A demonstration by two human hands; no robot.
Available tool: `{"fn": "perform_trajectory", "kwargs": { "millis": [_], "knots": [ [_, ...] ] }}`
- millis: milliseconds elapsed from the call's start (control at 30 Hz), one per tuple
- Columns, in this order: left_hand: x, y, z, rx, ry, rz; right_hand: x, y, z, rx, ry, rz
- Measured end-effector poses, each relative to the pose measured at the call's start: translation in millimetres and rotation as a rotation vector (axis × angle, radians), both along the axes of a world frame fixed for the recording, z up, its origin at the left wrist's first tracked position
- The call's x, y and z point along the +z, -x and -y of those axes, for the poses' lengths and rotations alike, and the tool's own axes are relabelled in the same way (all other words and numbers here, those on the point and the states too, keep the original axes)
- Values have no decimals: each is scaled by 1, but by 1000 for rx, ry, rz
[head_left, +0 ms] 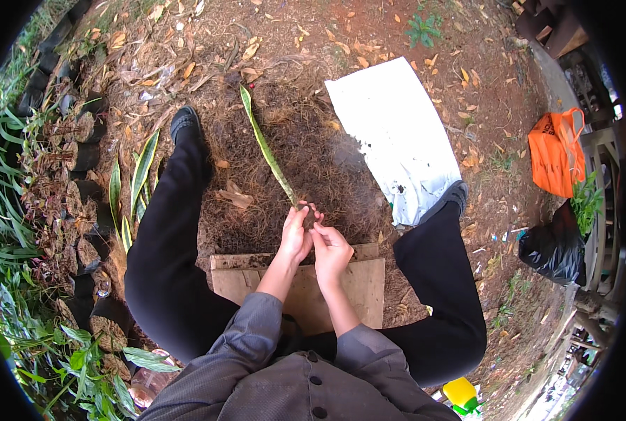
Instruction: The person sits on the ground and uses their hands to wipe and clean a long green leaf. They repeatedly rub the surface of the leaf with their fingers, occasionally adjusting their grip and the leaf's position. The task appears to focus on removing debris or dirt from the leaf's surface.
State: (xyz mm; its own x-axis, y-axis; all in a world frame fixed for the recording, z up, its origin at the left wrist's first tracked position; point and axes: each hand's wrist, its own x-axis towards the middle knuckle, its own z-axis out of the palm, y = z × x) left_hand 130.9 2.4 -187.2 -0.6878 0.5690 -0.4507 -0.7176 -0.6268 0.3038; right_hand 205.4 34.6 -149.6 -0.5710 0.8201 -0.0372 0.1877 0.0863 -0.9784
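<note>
A single long snake plant leaf (266, 146), green with yellow edges, points away from me and leans left. My left hand (295, 235) is closed round its soil-caked base. Close beside it, my right hand (332, 251) pinches at the same dark base with thumb and fingers; what exactly lies between those fingertips is too small to tell. Beyond and beneath my hands lies a heap of dark, fibrous soil (257, 203). A wooden board (348, 281) is under my forearms, between my legs.
More snake plant leaves (143, 168) stand beyond my left leg. A white sack (397, 119) lies at right, touching my right shoe. Farther right are an orange bag (556, 156) and a black plastic bag (553, 245). Potted plants (84, 158) line the left; a yellow-green object (462, 394) sits near right.
</note>
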Motion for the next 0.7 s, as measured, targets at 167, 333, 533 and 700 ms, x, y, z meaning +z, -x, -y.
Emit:
{"fn": "perform_trajectory", "kwargs": {
  "millis": [167, 333, 533, 700],
  "knots": [
    [5, 7, 2, -43, 44, -46, 26, 5, 2, 33, 46, -50],
    [16, 7, -1, -32, -21, 4, 30, 7, 1, 41, -360, 63],
    [28, 6, 2, -82, -26, -112, 24, 6, 2, -2, -281, 23],
    [54, 16, -4, -167, 63, -325, 14, 14, -7, -44, 63, -266]
  ]
}}
